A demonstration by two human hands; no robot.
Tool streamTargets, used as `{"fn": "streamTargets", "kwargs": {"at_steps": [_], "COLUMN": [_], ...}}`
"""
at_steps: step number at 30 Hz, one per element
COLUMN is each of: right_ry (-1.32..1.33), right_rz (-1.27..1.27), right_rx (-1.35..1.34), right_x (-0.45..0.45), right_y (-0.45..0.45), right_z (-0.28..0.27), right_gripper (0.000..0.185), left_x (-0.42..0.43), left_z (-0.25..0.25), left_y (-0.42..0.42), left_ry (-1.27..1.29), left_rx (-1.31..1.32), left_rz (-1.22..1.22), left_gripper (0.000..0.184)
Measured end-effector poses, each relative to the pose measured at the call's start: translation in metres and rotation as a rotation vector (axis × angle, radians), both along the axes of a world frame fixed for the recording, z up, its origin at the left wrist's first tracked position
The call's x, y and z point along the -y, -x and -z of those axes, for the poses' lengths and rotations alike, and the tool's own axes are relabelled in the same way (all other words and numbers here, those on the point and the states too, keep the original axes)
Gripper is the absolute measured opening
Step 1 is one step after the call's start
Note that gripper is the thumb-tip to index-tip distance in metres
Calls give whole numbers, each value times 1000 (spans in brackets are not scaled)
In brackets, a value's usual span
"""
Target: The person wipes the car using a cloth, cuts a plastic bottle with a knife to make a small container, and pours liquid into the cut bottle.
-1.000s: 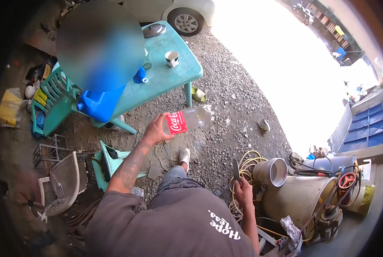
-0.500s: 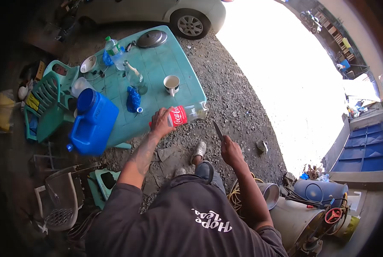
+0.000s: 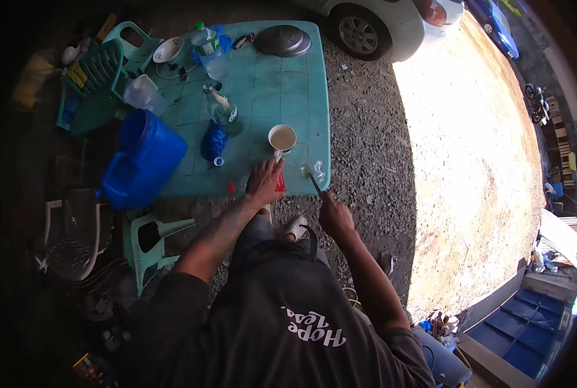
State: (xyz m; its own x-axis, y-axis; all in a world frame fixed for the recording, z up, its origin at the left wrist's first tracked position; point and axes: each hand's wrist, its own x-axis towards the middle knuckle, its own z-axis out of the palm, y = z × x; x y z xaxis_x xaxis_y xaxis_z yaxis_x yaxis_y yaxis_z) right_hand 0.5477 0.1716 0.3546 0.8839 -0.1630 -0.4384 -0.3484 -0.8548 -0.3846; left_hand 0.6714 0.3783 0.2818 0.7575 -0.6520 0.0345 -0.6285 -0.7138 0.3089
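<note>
A clear plastic bottle with a red label [image 3: 281, 182] lies on its side along the near edge of the green table [image 3: 269, 84]. My left hand [image 3: 264, 181] is wrapped over the bottle's labelled middle. In my right hand [image 3: 334, 215] is a knife [image 3: 315, 183], its blade tip at the clear bottle's right part. A mug [image 3: 282, 138] stands just beyond my left hand. To the left are a glass bottle [image 3: 222, 108] and a blue plastic bundle [image 3: 214, 143].
A blue jug [image 3: 143, 158] is at the table's left edge, near a clear pitcher [image 3: 144, 94]. Behind are a green-capped bottle [image 3: 209, 53] and metal lids [image 3: 283, 41]. Green chairs [image 3: 98, 81] stand left, a green stool [image 3: 149, 246] below. A car [image 3: 392, 26] is parked behind.
The bottle has come down onto the table under my left hand. My right hand has raised the knife from my side to the bottle. The view has shifted closer to the table.
</note>
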Motion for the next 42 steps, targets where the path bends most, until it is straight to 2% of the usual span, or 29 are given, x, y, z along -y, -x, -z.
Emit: {"fn": "streamTargets", "kwargs": {"at_steps": [5, 7, 10, 18, 22, 24, 25, 26, 29, 30, 32, 34, 40, 42], "right_ry": [6, 3, 41, 120, 91, 177, 161, 163, 181, 189, 119, 84, 123, 79], "right_rz": [-58, -51, -71, -160, -339, -547, -645, -653, -631, -647, -460, -457, -459, -443], "right_rx": [-65, -80, -81, -256, -378, -566, -484, -485, -737, -739, -754, -767, -787, -778], "right_x": [-8, -8, -8, -3, 2, 2, 3, 1, -4, -4, -8, -13, -17, -16], "right_y": [-8, -13, -17, -56, -94, -114, -118, -124, -140, -141, -147, -151, -148, -144], "right_z": [2, -3, 0, -24, -41, -34, -33, -31, -29, -31, -49, -59, -51, -49], "right_gripper": [38, 31, 27, 26, 24, 24, 26, 26, 29, 29, 29, 27, 26, 27], "left_x": [15, 19, 20, 20, 23, 26, 26, 26, 27, 27, 28, 28, 32, 33], "left_z": [4, 10, 27, 25, 22, 21, 22, 24, 27, 27, 26, 27, 25, 29], "left_y": [-3, 0, 7, 8, 11, 12, 12, 11, 16, 17, 19, 21, 27, 29], "left_ry": [-142, -56, 80, 62, 24, 20, 16, 17, 7, 2, -3, -44, -132, -138], "left_rx": [-61, -124, -83, -77, -48, -56, -64, -66, -46, -28, -9, 45, 42, 111], "left_rz": [-56, -153, -161, -125, -131, -137, -143, -152, -177, -177, -192, -188, -214, -219], "left_gripper": [101, 100, 105, 101, 100, 101, 102, 102, 98, 97, 97, 88, 87, 85]}}
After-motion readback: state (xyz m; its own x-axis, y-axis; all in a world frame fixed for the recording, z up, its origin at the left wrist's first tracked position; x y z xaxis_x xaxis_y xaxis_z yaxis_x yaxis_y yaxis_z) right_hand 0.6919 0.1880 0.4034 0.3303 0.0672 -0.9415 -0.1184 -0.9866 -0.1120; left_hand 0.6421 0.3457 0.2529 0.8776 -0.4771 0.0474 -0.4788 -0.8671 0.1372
